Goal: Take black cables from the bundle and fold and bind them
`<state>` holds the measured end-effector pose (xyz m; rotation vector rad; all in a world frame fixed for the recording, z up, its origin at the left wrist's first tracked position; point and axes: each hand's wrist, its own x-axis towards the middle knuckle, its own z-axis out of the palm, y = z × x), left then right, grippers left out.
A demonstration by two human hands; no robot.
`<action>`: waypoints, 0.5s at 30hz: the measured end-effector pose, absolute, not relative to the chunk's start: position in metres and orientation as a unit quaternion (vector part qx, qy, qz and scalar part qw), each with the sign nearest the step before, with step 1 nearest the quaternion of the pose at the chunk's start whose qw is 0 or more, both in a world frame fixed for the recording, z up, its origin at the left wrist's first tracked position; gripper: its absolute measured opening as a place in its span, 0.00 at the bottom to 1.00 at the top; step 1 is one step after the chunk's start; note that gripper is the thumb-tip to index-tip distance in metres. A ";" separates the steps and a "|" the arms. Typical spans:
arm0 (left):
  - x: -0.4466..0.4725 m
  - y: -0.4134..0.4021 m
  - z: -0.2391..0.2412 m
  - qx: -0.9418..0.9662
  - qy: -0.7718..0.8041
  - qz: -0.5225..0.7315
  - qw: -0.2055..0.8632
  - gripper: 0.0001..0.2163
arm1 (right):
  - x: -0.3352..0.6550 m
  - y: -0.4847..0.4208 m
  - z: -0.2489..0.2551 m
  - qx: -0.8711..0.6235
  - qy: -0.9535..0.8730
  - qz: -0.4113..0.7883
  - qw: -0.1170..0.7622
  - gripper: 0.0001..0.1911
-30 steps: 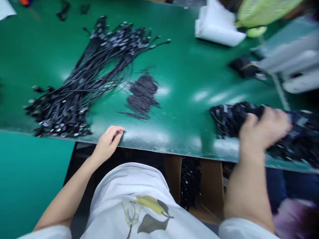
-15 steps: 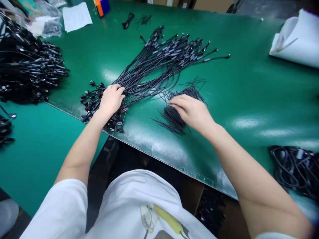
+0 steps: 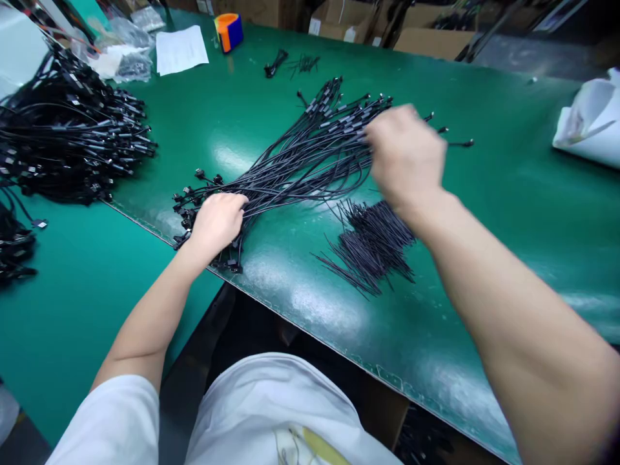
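Observation:
A long bundle of black cables [image 3: 295, 165] lies slantwise across the green table, its USB-type plugs towards the near left and grey-sleeved ends at the far right. My left hand [image 3: 220, 219] rests over the plug end, fingers curled around the cables. Above the far end is my right hand [image 3: 409, 155], smeared by motion with its fingers bent inward; whether it holds or touches anything cannot be made out. Below it lies a heap of short, thin black strips [image 3: 375, 242], like twist ties.
A big pile of black cables [image 3: 72, 142] sits at the left. Farther back are a white paper sheet [image 3: 181, 51], an orange and blue tape roll [image 3: 228, 32] and a small coiled cable [image 3: 276, 63]. A white roll [image 3: 588, 123] lies at the right. The table's edge [image 3: 310, 323] runs before me.
My right hand has moved from the heap of thin strips up to the far end of the cable bundle. My left hand stays on the plug end. The camera view has shifted.

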<state>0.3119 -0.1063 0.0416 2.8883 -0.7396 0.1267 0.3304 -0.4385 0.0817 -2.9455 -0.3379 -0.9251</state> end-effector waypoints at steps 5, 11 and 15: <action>0.313 -0.104 0.061 0.934 -0.261 0.076 0.231 0.25 | 0.314 -0.463 0.140 -0.873 -0.059 -0.453 0.170 0.15; 0.283 -0.160 0.076 0.751 -0.289 -0.060 0.590 0.26 | 0.287 -0.432 0.171 -0.860 -0.141 -0.455 0.184 0.18; 0.264 -0.158 0.088 0.570 -0.251 -0.272 0.734 0.28 | 0.273 -0.439 0.181 -0.881 -0.180 -0.418 0.131 0.22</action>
